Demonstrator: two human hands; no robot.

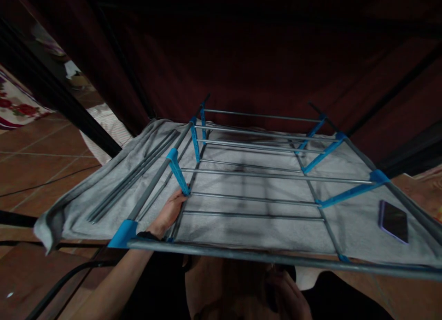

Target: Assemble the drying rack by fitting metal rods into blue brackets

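A frame of grey metal tubes (241, 253) joined by blue plastic pieces stands over a grey cloth. My left hand (171, 209) reaches under its front tube, with fingers closed round the lower end of a blue plastic bracket (179, 175), where a side tube and thin crossbars meet it. Below the front tube, in shadow near my lap, is my right hand (288, 290). Its fingers are curled around something dark that I cannot make out. Thin crossbars (255, 198) run from the left brackets to the matching blue brackets (348, 195) on the right.
Several loose grey tubes (133, 175) lie on the cloth (69, 218) at the left. A phone with a purple edge (393, 221) rests on the cloth at the right. Dark red fabric (241, 62) hangs behind, with black bars (62, 90). Tiled floor (41, 159) shows at the left.
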